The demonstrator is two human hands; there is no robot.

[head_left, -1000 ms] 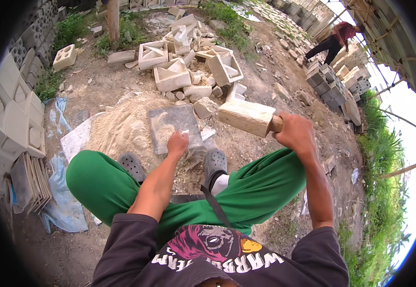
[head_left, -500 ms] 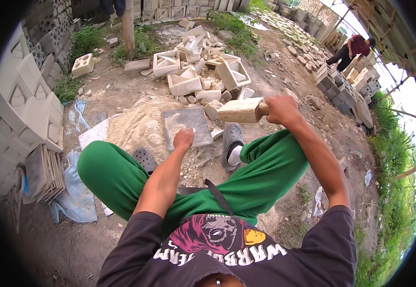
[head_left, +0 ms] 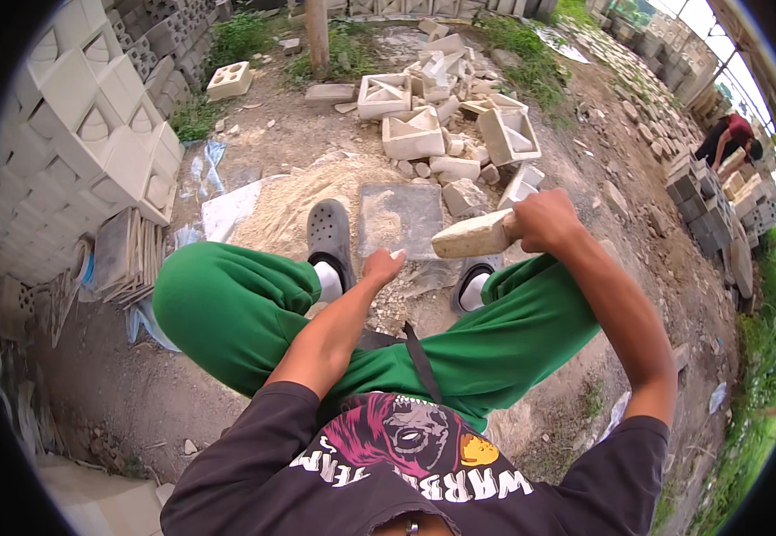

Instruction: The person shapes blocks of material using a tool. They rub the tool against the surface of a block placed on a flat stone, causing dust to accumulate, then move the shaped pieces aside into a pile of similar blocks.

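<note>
My right hand (head_left: 549,221) is closed round the handle of a wooden mallet (head_left: 475,236), its thick, dusty head pointing left. The mallet is raised a little above the ground, over the right edge of a flat grey slab (head_left: 419,234) sprinkled with pale grit. At the slab's near edge my left hand (head_left: 383,266) is closed, a small pale chunk (head_left: 398,255) showing at its fingertips. Most of that chunk is hidden by the fingers. Left of the slab spreads a heap of pale crushed material (head_left: 321,183). My grey clog (head_left: 329,234) stands between heap and slab.
Beyond the slab lies a pile of broken pale blocks (head_left: 413,136). Stacked patterned blocks (head_left: 93,116) form a wall at left, with thin boards (head_left: 133,263) leaning near it. A wooden post (head_left: 318,40) rises behind. Far right, another person (head_left: 734,138) bends over grey blocks (head_left: 705,210).
The view has turned left, so the scene sits further right. My left foot has moved forward beside the slab. Both hands keep their holds. The far person bends lower.
</note>
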